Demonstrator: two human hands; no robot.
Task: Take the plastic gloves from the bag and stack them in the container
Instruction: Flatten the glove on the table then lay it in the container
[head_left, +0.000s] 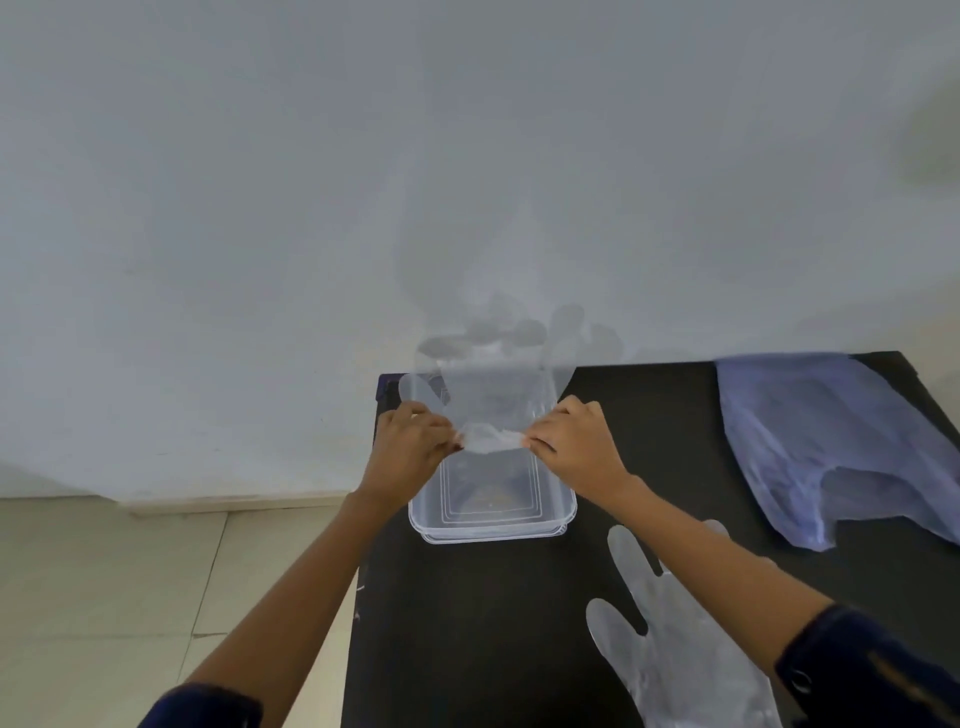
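Both the left hand (410, 452) and right hand (571, 441) pinch a clear plastic glove (493, 405) by its cuff over the apparently empty transparent rectangular container (563, 512), while another clear glove (675, 639) waits on the black table (467, 623) near the pale blue bag (821, 441).

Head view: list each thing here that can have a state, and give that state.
Held glove: stretched by its cuff between both hands, above the container.
Left hand: pinching the cuff.
Right hand: pinching the cuff.
Container: open, no lid, upright on the table.
Second glove: flat on the table, partly under the right forearm.
Bag: lying crumpled on the table.
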